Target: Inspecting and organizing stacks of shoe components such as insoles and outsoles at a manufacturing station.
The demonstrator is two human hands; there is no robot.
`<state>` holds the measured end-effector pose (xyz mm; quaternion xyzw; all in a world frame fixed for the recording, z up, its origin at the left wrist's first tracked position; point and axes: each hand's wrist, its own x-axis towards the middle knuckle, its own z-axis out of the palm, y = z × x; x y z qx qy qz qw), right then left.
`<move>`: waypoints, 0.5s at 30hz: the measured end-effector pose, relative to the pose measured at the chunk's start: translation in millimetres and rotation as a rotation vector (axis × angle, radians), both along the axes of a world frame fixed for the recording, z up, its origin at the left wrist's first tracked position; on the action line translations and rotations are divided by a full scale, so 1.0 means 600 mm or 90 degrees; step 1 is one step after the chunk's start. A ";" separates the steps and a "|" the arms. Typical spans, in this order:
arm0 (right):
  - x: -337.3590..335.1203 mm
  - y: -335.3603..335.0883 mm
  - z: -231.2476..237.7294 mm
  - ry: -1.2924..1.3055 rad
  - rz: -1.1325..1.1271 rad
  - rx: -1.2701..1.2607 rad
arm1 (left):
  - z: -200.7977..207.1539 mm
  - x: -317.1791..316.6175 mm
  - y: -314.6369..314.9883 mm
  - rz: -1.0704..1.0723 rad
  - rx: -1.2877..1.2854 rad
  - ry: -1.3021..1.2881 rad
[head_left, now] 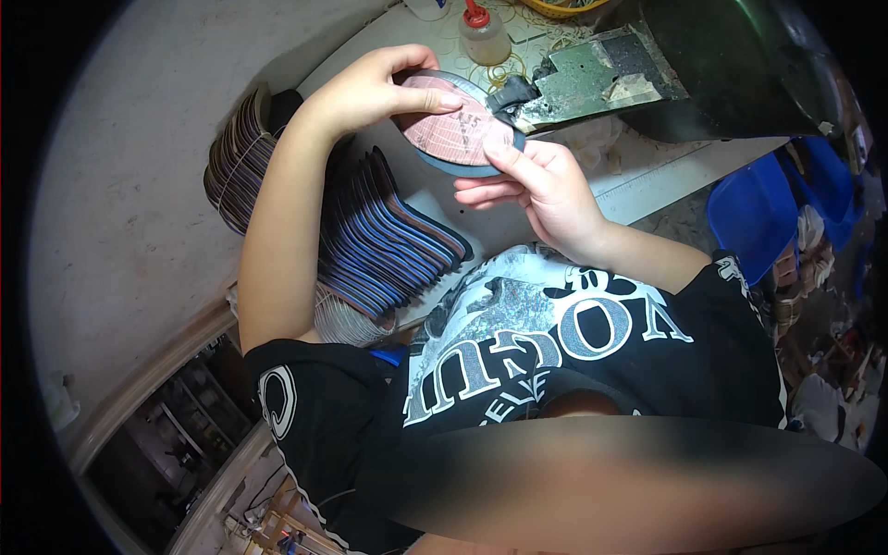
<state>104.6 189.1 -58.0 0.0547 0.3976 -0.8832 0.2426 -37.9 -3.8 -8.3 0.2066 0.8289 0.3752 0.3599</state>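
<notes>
Between my two hands is an insole (439, 129), a flat, rounded piece with a pink, lined face, pen marks on it and a blue-grey edge below. From the upper left, my left hand (375, 91) grips it, thumb flat on the pink face and fingers behind. My right hand (555, 190) pinches the lower right edge with the thumb on top; some of its fingers reach out underneath. The insole's right end is close to a small black machine part (511, 97) at the end of a worn green metal plate (601, 79). Whether they touch I cannot tell.
A long row of stacked insoles (393, 240) leans on the table at left, beside a tied bundle (242, 162). Farther back are a red-capped bottle (486, 42), loose rubber bands and a yellow basket (566, 7). A dark green machine body (731, 74) and blue bins (754, 213) are at right.
</notes>
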 end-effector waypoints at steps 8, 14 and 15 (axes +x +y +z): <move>-0.019 0.012 0.012 -0.016 0.020 0.034 | 0.011 0.068 -0.014 0.177 -0.043 0.054; -0.029 0.026 0.010 -0.017 0.059 0.080 | -0.005 0.105 -0.026 0.182 -0.043 0.081; -0.029 0.031 0.014 -0.009 0.065 0.088 | -0.002 0.113 -0.021 0.178 -0.049 0.055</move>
